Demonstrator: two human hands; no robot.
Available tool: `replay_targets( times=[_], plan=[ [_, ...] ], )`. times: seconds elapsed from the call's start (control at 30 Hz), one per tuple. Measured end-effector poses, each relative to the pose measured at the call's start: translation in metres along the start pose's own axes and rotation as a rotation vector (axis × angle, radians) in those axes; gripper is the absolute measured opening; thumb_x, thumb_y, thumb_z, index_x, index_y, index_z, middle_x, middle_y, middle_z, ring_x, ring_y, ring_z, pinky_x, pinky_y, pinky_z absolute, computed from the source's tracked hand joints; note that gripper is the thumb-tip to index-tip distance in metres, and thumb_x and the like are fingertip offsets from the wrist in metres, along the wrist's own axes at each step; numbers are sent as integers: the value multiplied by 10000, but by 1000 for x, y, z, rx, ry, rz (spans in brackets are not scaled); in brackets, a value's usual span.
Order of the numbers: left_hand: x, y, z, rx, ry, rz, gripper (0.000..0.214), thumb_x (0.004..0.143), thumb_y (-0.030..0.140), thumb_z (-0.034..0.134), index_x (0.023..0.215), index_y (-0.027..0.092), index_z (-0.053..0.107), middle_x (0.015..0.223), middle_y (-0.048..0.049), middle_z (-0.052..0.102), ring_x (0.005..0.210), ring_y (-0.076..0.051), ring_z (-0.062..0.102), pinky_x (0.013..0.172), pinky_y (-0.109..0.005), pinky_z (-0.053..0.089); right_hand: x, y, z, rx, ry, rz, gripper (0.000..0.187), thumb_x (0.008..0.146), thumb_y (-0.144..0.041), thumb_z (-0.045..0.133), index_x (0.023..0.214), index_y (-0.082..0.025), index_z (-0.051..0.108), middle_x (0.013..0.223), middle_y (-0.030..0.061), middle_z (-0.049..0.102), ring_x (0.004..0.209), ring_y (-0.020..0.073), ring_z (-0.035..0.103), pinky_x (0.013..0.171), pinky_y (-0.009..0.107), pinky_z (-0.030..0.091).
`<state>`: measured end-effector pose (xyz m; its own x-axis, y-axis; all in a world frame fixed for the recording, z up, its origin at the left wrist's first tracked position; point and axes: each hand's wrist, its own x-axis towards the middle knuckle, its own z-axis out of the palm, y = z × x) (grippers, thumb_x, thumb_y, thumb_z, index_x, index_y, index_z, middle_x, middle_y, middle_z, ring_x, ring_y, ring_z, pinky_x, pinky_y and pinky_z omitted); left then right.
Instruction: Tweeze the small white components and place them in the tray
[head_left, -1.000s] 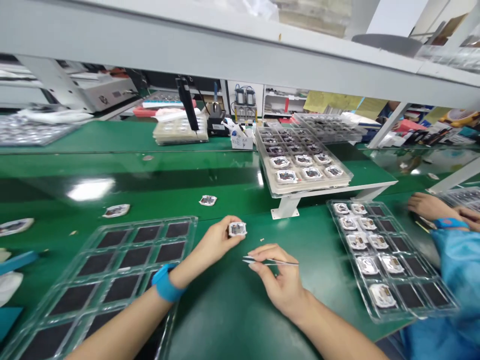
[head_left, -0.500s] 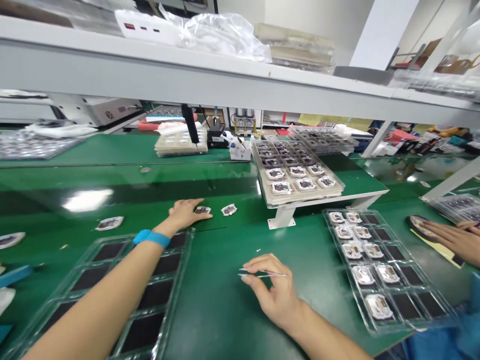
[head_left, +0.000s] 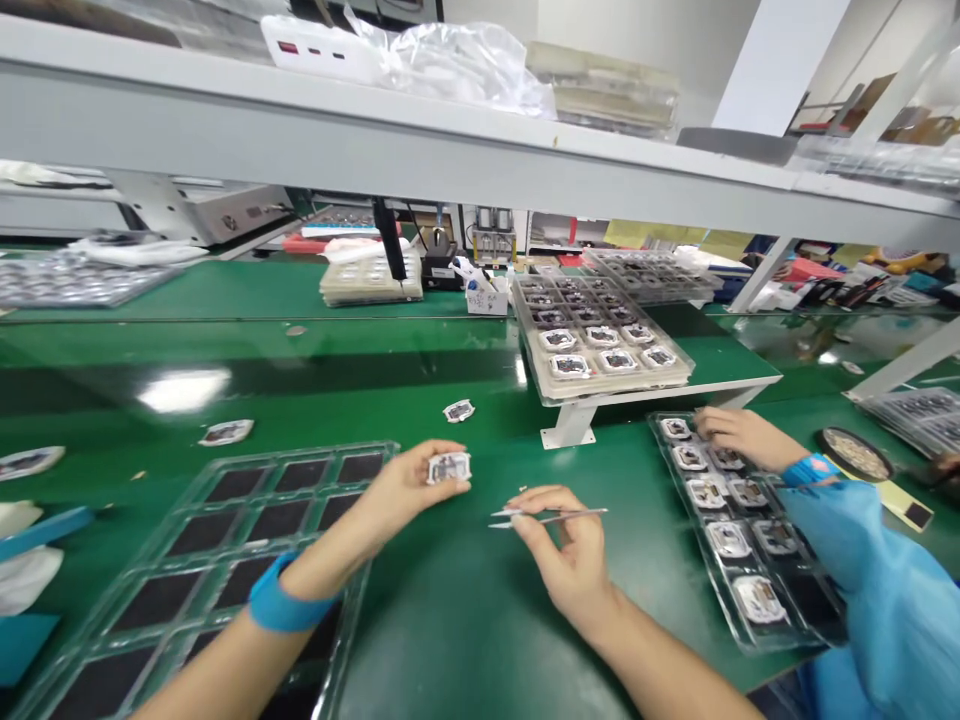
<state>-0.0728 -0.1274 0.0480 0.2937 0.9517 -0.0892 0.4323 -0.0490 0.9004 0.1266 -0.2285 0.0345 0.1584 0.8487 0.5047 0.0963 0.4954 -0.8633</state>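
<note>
Between the thumb and fingers of my left hand (head_left: 409, 485) is a small white-framed electronic module (head_left: 449, 468), held above the green bench. My right hand (head_left: 566, 535) pinches a pair of metal tweezers (head_left: 551, 516), whose tips point left toward the module and touch nothing. Beyond my left hand another white-framed module (head_left: 458, 410) lies on the bench. Below my left forearm sits a clear plastic tray (head_left: 217, 560) with black-lined compartments, partly hidden by the arm.
A co-worker's hand (head_left: 742, 437) reaches over a tray of modules (head_left: 716, 590) at right. A stack of filled trays (head_left: 607, 385) rests on a raised stand (head_left: 576, 425). A round dish (head_left: 855, 452) lies further right. The shelf edge (head_left: 480, 150) crosses overhead.
My left hand has lifted the module off the bench and brought it toward me and right. The tweezers moved slightly right. A co-worker's hand now reaches over the right tray.
</note>
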Motion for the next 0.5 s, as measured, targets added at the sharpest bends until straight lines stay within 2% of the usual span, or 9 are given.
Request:
replay_targets(
  times=[0.1,0.2,0.33,0.5],
  plan=[
    [-39,8,25,-266,-151,-97,509,650,385,771,1091,183,620,976,-65,741,892,-219,682,836,-353,530,1,0,-1,78,36,87,30,865,-244,670,868,-215,663,868,61,734,836,204,722,751,338,592],
    [-64,7,44,-393,-200,-148,482,631,324,801,1056,192,617,929,-49,732,846,-210,675,800,-338,530,0,1,-1,70,-3,184,72,850,-278,686,835,-210,668,805,42,733,764,188,712,715,313,581],
    [-78,0,57,-343,-194,-127,372,686,327,742,1010,191,619,872,-34,705,787,-207,661,724,-314,524,-2,3,2,39,-92,216,74,831,-276,700,816,-211,668,787,34,737,757,185,708,727,312,571],
    [-82,-1,56,-319,-207,-106,341,720,332,694,1024,194,624,873,-34,696,773,-206,657,696,-300,518,-4,5,4,14,-138,209,51,828,-255,699,823,-215,668,798,38,739,768,184,710,740,318,571]
  ],
)
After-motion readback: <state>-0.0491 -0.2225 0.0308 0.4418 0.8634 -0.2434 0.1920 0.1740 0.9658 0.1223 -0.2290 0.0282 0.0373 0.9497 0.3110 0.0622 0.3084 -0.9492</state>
